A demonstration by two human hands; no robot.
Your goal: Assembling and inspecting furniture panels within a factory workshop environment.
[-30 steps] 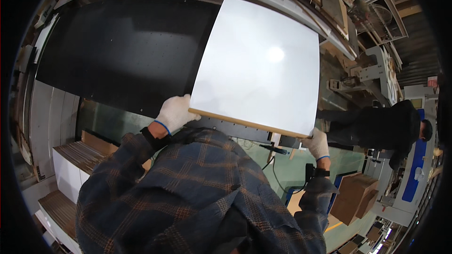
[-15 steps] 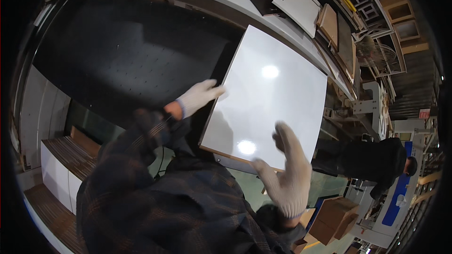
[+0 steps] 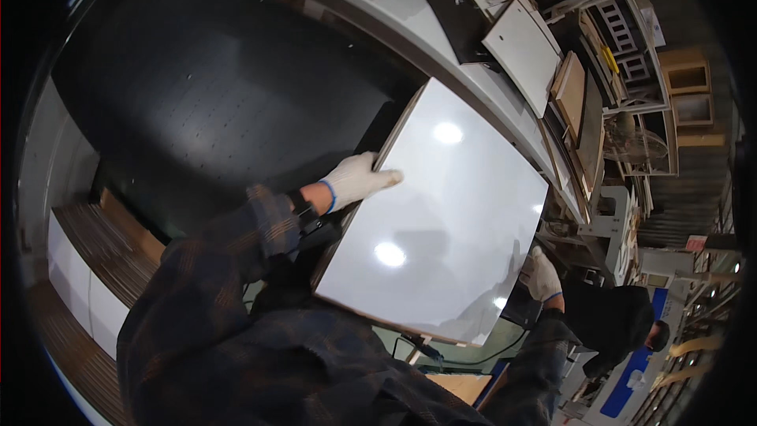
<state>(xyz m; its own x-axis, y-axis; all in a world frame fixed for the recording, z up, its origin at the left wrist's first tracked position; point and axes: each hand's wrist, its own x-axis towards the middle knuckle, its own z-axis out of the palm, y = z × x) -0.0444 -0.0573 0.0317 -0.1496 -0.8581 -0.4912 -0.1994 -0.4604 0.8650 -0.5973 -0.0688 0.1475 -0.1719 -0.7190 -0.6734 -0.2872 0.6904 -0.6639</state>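
A glossy white panel with brown edges lies slanted in front of me, its left part over a black machine bed or tabletop. My left hand, in a white knitted glove, grips the panel's left edge, thumb on top and fingers down the side. At the opposite edge, my right hand, gloved alike, closes on the panel's right side; its fingers are partly hidden by the edge. The black surface shows several small holes or dots to the left of the panel.
Stacked brown-edged boards stand at the lower left. A light rail runs behind the panel, with loose white boards and wooden pieces beyond it. A person in dark clothing is at the right, near a blue-and-white machine.
My right hand has moved from above the panel to its right edge and taken hold. My left hand now clasps the left edge. The panel sits slightly lower and turned in view.
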